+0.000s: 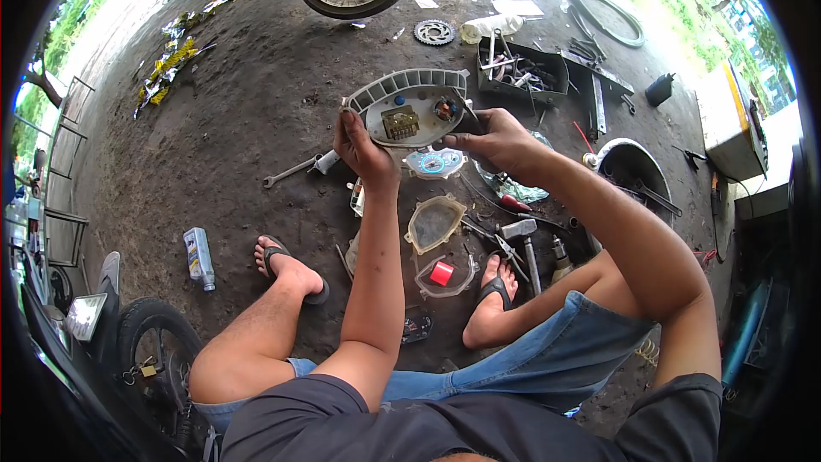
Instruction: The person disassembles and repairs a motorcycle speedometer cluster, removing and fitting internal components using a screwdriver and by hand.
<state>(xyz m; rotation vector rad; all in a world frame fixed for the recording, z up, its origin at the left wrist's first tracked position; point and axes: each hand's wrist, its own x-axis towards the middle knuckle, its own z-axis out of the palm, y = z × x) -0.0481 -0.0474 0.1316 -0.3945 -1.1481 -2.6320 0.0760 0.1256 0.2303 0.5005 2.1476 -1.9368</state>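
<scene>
Both hands hold up a grey oval instrument housing [415, 122] with a ribbed curved upper edge, a brass-coloured mechanism and a round part showing. My left hand [368, 150] grips its left end, with the thumb along the side. At the right end, my right hand [496, 144] has its fingers closed around the edge, near a dark part. Below the housing, a blue-white gauge face [435, 163] lies on the ground. Further down are a clear lens cover [435, 224] and another clear cover [457, 283] with a red object [441, 273] on it.
A toolbox [547, 90] full of tools stands beyond my right hand. Near my right foot lie a hammer [530, 257] and pliers [510, 254]. A wrench [289, 174] and a plastic bottle [198, 258] are on the left. A round basin [634, 162] is at the right.
</scene>
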